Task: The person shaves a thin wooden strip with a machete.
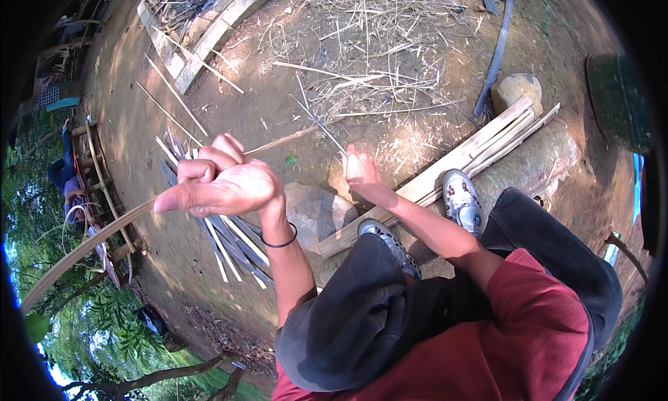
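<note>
- so the left hand [233, 182] is curled shut around a long pale strip [111, 230], thumb pressed flat along it; my guess is that's to keep it from twisting
- right hand [362, 168] is a closed fist with a slim blade [321, 126] poking out, handle mostly hidden by the fingers; blade tilts up and away from the body, which looks like the safer way round to me
- blade and strip cross in this view, but I can't tell if they actually touch
- the strip runs through the left fist in midair, above the ground; one end sweeps down-left, the other heads right past the blade; probably held out there so both ends swing clear of the knees
- looks-wise it's light tan, flat, faintly streaked lengthwise; the left part bows gently, so I'd call it bendy; looks like bamboo, maybe
- dark and pale strips [229, 241] lie bunched below the left hand, likely for easy reach
</note>
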A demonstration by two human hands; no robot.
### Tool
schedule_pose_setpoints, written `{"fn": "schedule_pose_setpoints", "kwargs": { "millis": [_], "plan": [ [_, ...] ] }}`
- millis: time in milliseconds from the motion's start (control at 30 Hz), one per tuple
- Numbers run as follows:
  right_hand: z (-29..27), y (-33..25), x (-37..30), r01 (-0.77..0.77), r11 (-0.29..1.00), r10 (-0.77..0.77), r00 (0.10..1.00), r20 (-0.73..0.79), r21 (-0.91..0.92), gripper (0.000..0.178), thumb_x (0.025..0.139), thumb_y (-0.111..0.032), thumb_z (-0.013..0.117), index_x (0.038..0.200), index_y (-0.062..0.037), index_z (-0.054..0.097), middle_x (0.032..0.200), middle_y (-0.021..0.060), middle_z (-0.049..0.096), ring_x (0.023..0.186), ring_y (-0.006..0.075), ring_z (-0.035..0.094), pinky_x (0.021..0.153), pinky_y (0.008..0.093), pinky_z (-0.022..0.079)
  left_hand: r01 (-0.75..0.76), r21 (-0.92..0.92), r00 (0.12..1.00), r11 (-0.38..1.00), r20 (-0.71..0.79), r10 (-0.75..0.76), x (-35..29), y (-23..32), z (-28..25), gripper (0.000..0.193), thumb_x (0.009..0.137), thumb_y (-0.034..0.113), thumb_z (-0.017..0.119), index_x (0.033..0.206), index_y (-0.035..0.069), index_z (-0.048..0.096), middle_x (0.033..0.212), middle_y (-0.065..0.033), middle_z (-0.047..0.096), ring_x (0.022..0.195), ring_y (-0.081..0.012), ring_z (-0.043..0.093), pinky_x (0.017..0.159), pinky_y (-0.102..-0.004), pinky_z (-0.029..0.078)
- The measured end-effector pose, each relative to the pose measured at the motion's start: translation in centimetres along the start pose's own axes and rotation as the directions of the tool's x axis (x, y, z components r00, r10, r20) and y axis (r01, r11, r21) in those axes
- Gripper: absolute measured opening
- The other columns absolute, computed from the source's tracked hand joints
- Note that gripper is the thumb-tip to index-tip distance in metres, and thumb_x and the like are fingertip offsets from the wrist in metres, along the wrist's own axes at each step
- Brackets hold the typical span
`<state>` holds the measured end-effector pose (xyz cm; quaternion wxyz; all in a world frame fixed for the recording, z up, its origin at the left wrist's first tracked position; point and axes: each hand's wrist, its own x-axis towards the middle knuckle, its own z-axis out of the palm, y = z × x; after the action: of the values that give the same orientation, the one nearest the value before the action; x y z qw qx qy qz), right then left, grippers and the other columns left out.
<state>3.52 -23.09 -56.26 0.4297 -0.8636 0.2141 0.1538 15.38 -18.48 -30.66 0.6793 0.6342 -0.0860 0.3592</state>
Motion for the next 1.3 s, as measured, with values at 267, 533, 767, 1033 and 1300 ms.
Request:
{"fn": "schedule_pose_setpoints", "kwargs": {
  "millis": [267,533,767,1033,1300],
  "plan": [
    [4.8,8.7,9.3,-0.188,0.96,0.14,0.963,0.229,0.206,0.026,0.094,-0.018,0.039,0.094,0.0012,0.057,0.065,0.0142,0.059,0.059,0.0283,0.061,0.053,0.0402,0.05,0.045,-0.087,0.999,0.995,0.006,-0.045,0.5,-0.3,1.3,0.059,0.097,0.061,0.027,0.061,0.015,0.016,0.049,0.0047,0.014,0.039,-0.0067,0.011,0.035,-0.023,0.013],
    [-4.2,-0.6,6.0,-0.355,0.791,0.184,0.915,0.36,0.498,0.035,0.099,-0.029,0.045,0.091,0.0028,0.057,0.055,0.005,0.051,0.037,0.0122,0.046,0.034,0.0314,0.04,0.049,-0.114,0.997,0.992,-0.057,-0.056,0.1,-0.4,0.1,0.057,0.099,0.056,0.029,0.062,0.015,0.015,0.052,0.0055,0.012,0.04,-0.0059,0.01,0.036,-0.0235,0.011],
    [-8.1,-8.2,-1.5,-0.004,0.901,-0.112,0.964,0.242,0.434,0.034,0.095,-0.027,0.049,0.087,0.0029,0.063,0.06,0.0152,0.059,0.053,0.0244,0.061,0.052,0.0396,0.046,-0.047,-0.008,0.971,0.999,-0.235,0.044,3.6,2.8,-5.9,0.054,0.101,0.051,0.03,0.063,0.017,0.013,0.054,0.0057,0.009,0.043,-0.0072,0.009,0.039,-0.0242,0.009],
    [-4.9,-9.4,-7.8,0.279,0.919,-0.331,0.93,0.161,0.28,0.031,0.095,-0.027,0.046,0.093,0.0024,0.056,0.076,0.0266,0.061,0.078,0.0458,0.059,0.074,0.0533,0.044,0.026,0.093,0.982,0.995,-0.188,-0.008,3.3,1.9,-10.0,0.053,0.102,0.05,0.027,0.064,0.015,0.017,0.056,0.005,0.013,0.045,-0.0084,0.014,0.041,-0.0266,0.013],
    [-5.2,-9.8,-7.3,0.214,0.934,-0.261,0.956,0.133,0.287,0.027,0.095,-0.024,0.046,0.095,0.0013,0.056,0.075,0.0266,0.059,0.078,0.047,0.056,0.073,0.0538,0.044,0.328,0.215,0.895,0.92,0.241,-0.375,3.6,0.9,-11.3,0.036,0.101,0.041,0.038,0.113,0.008,0.026,0.095,-0.0215,0.065,0.087,-0.0277,0.065,0.083,-0.0366,0.051]
  ]
}}
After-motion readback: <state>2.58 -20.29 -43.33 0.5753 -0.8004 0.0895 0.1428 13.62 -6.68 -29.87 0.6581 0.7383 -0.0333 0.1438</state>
